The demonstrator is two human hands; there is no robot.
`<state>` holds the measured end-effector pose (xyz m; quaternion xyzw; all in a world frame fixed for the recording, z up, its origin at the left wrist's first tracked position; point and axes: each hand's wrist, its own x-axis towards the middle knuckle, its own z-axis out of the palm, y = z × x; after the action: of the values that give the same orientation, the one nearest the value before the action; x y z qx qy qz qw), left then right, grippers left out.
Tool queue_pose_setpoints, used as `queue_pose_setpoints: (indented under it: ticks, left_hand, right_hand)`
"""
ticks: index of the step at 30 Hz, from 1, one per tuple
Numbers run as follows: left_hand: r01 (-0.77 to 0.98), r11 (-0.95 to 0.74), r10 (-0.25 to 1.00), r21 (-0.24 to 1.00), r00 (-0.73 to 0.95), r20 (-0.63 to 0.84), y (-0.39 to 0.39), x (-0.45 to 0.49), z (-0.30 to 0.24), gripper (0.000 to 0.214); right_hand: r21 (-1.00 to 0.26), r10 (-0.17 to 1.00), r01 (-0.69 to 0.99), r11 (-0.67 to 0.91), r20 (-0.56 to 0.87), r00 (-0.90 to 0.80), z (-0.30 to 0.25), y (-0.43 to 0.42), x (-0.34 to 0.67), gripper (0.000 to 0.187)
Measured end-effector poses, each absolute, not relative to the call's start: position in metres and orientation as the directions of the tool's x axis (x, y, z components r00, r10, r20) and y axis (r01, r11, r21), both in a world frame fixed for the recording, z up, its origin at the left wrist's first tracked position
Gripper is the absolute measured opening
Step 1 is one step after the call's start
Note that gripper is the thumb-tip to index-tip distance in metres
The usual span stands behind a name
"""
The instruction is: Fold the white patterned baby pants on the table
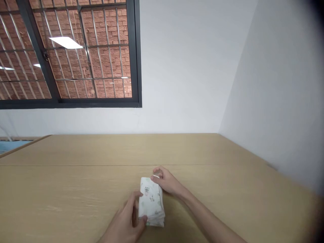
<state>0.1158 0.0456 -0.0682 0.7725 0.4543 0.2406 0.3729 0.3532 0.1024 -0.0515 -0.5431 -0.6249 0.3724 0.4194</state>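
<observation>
Bare wooden tabletop (76, 189) is lying open on all sides while my left hand (129, 219) is gripping the folded white cloth stack (151, 202) at its near-left edge and my right hand (165, 180) is pinching its far edge.

bare table (76, 189) all round; wall (278, 128) seemingly close on the right.

White cloth (151, 203), small green-grey prints; light wood-grain table (76, 189); red brick behind black-framed window (71, 54).
</observation>
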Motion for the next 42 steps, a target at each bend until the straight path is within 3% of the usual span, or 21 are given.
queue_pose_setpoints:
  ticks: [9, 12, 14, 16, 19, 22, 25, 31, 34, 39, 42]
  left_hand:
    - [0.633, -0.463, 0.864, 0.620, 0.477, 0.159, 0.052, 0.114, -0.082, 0.038]
    - [0.567, -0.531, 0.829, 0.630, 0.503, 0.246, 0.047, 0.115, -0.072, 0.028]
    - [0.502, -0.600, 0.775, 0.623, 0.557, 0.298, 0.044, 0.118, -0.066, 0.026]
    - [0.486, -0.648, 0.731, 0.586, 0.613, 0.300, 0.042, 0.121, -0.066, 0.034]
    - [0.543, -0.630, 0.718, 0.555, 0.681, 0.148, 0.039, 0.124, -0.075, 0.046]
    - [0.547, -0.662, 0.677, 0.512, 0.730, 0.094, 0.038, 0.125, -0.088, 0.045]
    - [0.496, -0.752, 0.610, 0.433, 0.772, 0.176, 0.042, 0.126, -0.098, 0.051]
    - [0.323, -0.909, 0.402, 0.263, 0.846, 0.351, 0.056, 0.126, -0.107, 0.078]
    - [0.316, -0.929, 0.368, 0.193, 0.847, 0.384, 0.059, 0.124, -0.110, 0.083]
    - [0.323, -0.912, 0.399, 0.254, 0.841, 0.366, 0.054, 0.120, -0.108, 0.081]
    - [0.413, -0.821, 0.554, 0.393, 0.743, 0.375, 0.045, 0.121, -0.101, 0.061]
  right_hand:
    - [-0.861, 0.973, 0.460, 0.218, 0.225, -0.041, -0.062, 0.109, 0.350, 0.019]
    - [-0.757, 0.949, 0.589, 0.284, 0.308, -0.062, -0.049, 0.100, 0.347, 0.021]
    - [-0.648, 0.912, 0.659, 0.383, 0.378, -0.159, -0.033, 0.089, 0.342, 0.031]
    - [-0.577, 0.869, 0.651, 0.494, 0.351, -0.348, -0.017, 0.074, 0.336, 0.041]
    - [-0.602, 0.728, 0.497, 0.624, 0.219, -0.649, -0.001, 0.054, 0.321, 0.044]
    - [-0.638, 0.594, 0.385, 0.667, 0.144, -0.792, -0.005, 0.044, 0.309, 0.040]
    - [-0.587, 0.626, 0.469, 0.659, 0.083, -0.775, -0.023, 0.049, 0.308, 0.040]
    - [-0.359, 0.699, 0.621, 0.697, 0.147, -0.700, -0.049, 0.081, 0.344, 0.047]
    - [-0.320, 0.743, 0.678, 0.662, 0.160, -0.650, -0.055, 0.093, 0.359, 0.050]
    - [-0.348, 0.776, 0.695, 0.629, 0.223, -0.590, -0.065, 0.096, 0.363, 0.050]
    - [-0.359, 0.795, 0.710, 0.606, 0.250, -0.553, -0.068, 0.091, 0.360, 0.050]
